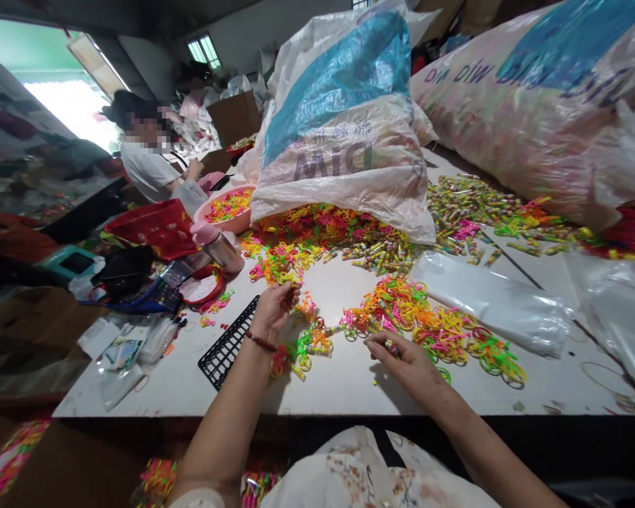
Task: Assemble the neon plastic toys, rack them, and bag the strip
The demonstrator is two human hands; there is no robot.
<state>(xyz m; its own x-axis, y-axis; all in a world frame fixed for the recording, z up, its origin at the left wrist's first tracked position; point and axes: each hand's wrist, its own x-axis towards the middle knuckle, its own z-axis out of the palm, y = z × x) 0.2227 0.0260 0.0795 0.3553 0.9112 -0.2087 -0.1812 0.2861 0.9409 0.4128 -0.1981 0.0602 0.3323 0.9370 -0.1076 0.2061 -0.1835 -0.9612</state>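
My left hand (pixel 273 308) is raised over the white table (pixel 349 381), its fingers pinched on a small yellow-green plastic piece near a pile of neon rings. A red bead bracelet circles that wrist. My right hand (pixel 402 356) rests low on the table with thumb and fingers closed on a small coloured piece at the edge of the heap of neon plastic toys (pixel 434 328). A short row of assembled bright pieces (pixel 307 346) lies between my hands. A black plastic grid tray (pixel 227 347) lies left of my left wrist.
Two big stuffed plastic sacks (pixel 343 127) spill coloured pieces over the far table. Clear bags (pixel 492 300) lie to the right. A pink bowl (pixel 227 208), a bottle (pixel 219 247), a red bag (pixel 156 226) and clutter sit to the left. Another person (pixel 148 162) sits at the far left.
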